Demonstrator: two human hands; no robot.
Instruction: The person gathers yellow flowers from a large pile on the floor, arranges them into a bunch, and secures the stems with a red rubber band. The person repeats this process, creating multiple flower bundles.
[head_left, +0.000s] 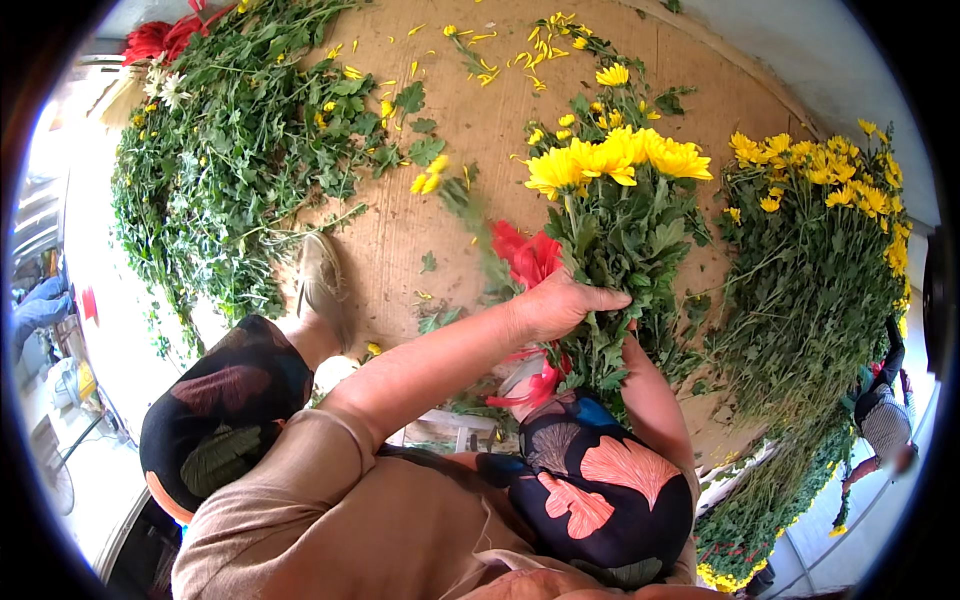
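A bunch of yellow chrysanthemums (619, 157) stands before me, its flower heads pointing away from my body. My left hand (570, 301) is shut around its leafy stems, thumb across the front. From the right, my right hand (632, 341) reaches into the same stems; leaves hide most of its fingers, but it appears to hold the bunch from behind. Beside my left hand lie red plastic ribbon strips (525, 255), and more red strips (544, 386) hang over my right ankle. A blurred chrysanthemum sprig (457, 191) shows left of the bunch.
Cut chrysanthemum stems (247, 150) heap at the left, with red ribbon (161, 37) behind. Many yellow chrysanthemums (810, 247) are piled at the right. Petals (540, 56) litter the brown board (390, 262). My shoe (320, 277) rests beside the left heap. Another person (885, 420) is at far right.
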